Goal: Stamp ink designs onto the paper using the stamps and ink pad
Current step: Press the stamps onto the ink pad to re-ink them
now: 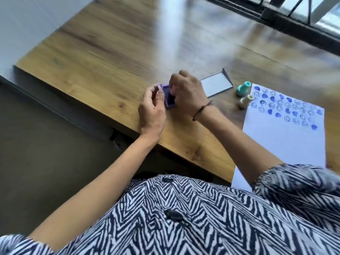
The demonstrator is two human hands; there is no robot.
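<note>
A small purple ink pad [168,100] lies open near the table's front edge. My left hand [151,109] holds its left rim between thumb and fingertips. My right hand [187,91] is curled over the pad's right side, fingers closed on a small stamp that presses down on the ink; the stamp is almost wholly hidden. The white paper [287,144] lies to the right, its upper part covered with several blue smiley faces and solid blue blobs. A teal stamp [243,88] and a cream stamp [244,101] lie by the paper's top left corner.
The ink pad's lid [216,85] lies open-side up just behind my right hand. The wooden table [114,52] stretches far to the back and left. A dark window frame [294,24] runs along the far right. The whole view is motion-blurred.
</note>
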